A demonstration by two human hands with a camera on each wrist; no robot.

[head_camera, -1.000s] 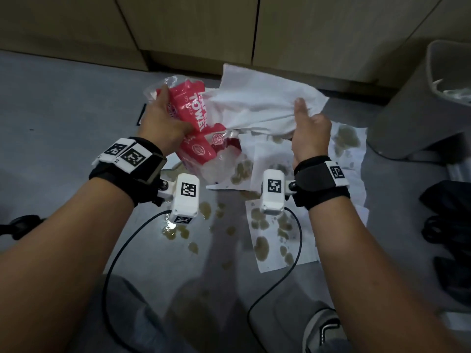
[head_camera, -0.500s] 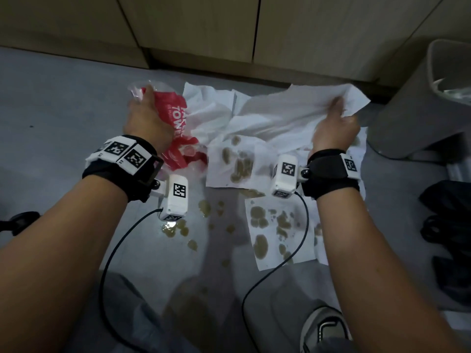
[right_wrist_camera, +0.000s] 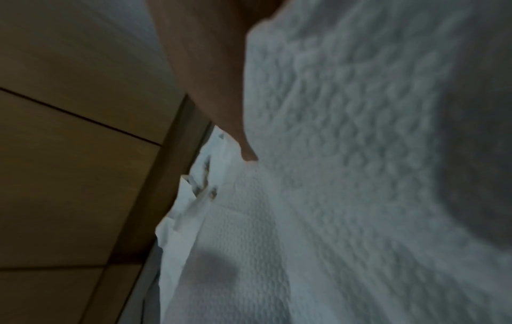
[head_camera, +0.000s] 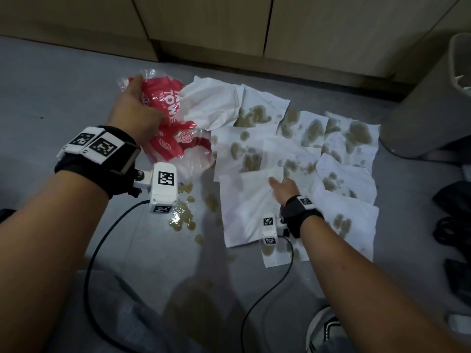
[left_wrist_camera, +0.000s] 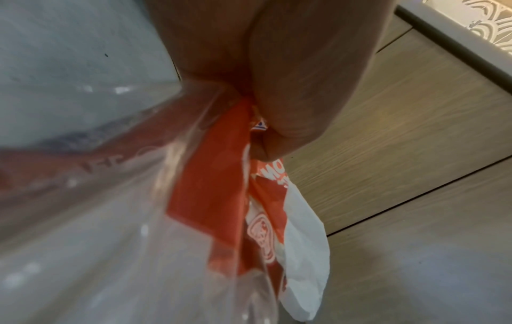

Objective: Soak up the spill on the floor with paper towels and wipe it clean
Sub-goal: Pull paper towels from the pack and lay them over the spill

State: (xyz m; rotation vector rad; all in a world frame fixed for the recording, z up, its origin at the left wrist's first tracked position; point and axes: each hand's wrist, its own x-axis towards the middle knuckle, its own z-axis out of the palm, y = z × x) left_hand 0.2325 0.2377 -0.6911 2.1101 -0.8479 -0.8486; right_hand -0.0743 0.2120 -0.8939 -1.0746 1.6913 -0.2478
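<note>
Grey floor (head_camera: pixel 63 80) — left hand (head_camera: pixel 132 105) grips towel pack (head_camera: pixel 168 118); right hand (head_camera: pixel 283 187) flat on paper towels (head_camera: pixel 254 207).

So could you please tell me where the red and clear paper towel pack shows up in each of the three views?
Head view: the paper towel pack is upper left of centre, gripped by the left hand.
Left wrist view: it fills the centre and lower left, hanging below the hand.
Right wrist view: not in it; only white towel sheets show.
Shared landmark: the wooden cabinet fronts.
</note>
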